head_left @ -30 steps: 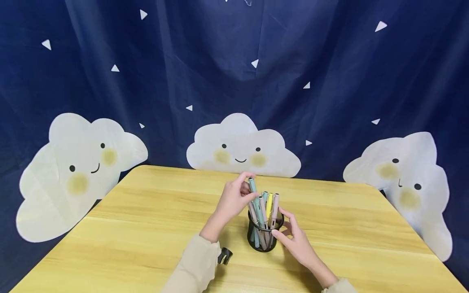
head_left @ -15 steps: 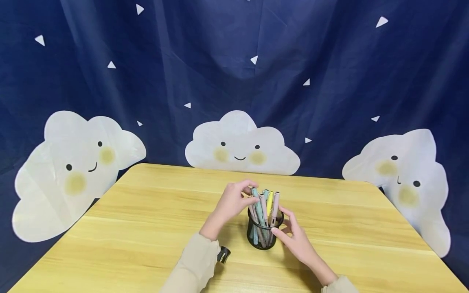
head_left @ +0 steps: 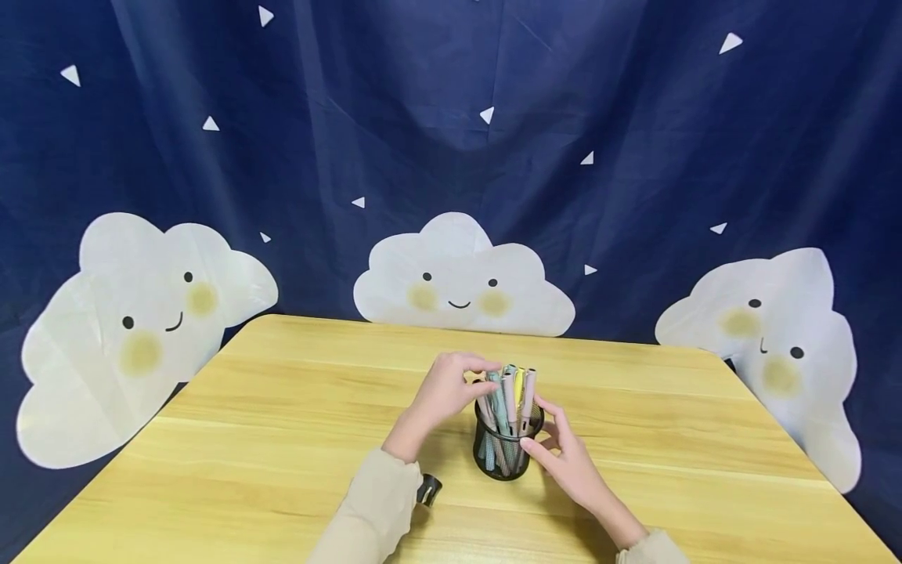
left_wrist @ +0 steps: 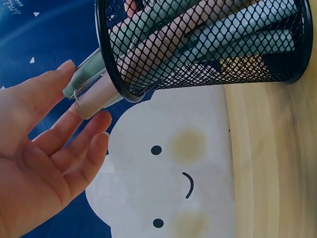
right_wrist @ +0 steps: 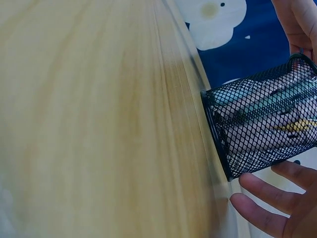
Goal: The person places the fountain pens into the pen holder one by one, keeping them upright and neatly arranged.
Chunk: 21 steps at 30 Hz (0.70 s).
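A black mesh pen holder stands upright on the table with several pens in it. My left hand is at the tops of the pens, its thumb and fingers around the capped end of a teal pen. A pale pink pen lies against that pen, and my left fingers touch its cap. On the other side, my right hand holds the pen holder, thumb at the front rim and index finger farther back. In the right wrist view, the other right fingers lie by the mesh near its base.
Pale wood forms the table top. Behind its far edge hangs a dark blue curtain with white clouds, one of them a smiling cloud. A yellow pen stands among the others. By the left cuff is a small black device.
The teal pen has sunk deeper into the pen holder, and my left hand has come down with it. My right hand keeps its place on the holder.
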### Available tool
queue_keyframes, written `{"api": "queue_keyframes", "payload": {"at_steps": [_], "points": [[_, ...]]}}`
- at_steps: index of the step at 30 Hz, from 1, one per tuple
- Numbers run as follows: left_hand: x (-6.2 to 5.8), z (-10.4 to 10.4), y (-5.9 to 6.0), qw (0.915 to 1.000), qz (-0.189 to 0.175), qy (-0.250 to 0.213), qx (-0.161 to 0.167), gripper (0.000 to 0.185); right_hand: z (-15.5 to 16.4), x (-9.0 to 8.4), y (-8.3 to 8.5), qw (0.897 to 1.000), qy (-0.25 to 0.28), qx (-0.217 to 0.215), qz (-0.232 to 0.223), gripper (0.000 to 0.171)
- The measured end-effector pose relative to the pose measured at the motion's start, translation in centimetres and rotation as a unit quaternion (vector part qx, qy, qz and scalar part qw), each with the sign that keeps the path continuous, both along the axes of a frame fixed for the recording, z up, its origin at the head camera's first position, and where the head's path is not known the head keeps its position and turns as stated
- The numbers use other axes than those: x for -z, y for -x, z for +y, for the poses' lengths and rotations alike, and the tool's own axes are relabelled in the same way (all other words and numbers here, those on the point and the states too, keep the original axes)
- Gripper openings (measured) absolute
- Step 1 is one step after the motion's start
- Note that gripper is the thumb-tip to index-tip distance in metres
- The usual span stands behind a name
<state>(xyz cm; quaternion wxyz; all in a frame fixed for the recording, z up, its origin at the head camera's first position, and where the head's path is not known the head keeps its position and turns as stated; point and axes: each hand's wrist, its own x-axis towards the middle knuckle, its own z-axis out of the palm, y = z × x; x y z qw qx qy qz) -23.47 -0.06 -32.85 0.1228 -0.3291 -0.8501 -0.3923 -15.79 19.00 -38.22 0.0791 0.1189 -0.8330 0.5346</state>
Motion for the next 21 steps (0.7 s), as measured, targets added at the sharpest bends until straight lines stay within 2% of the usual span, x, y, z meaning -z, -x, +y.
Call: {"api": "queue_keyframes", "payload": {"at_steps": [3,10,16,21], "points": [[0.1,-0.1,0.0,1.0,0.005,0.008,0.001,0.028,-0.2,-0.2,-0.1,1.0,-0.006,0.005,0.001,0.058],[0.4,-0.3,-0.1,0.9994,-0.015,0.022,0.022,0.024,-0.3,-0.3,0.0,1.0,-0.023,0.014,0.007,0.058],[0.6,-0.5,-0.1,0.9995,-0.011,0.024,0.014,0.03,0.6,1.6,0.9,0.999,-0.024,0.01,0.021,0.06],[0.8,-0.8,-0.2,0.9991,-0.018,0.038,0.001,0.041,1.3,2.6,1.2,0.998,-0.056,0.018,0.028,0.067]]}}
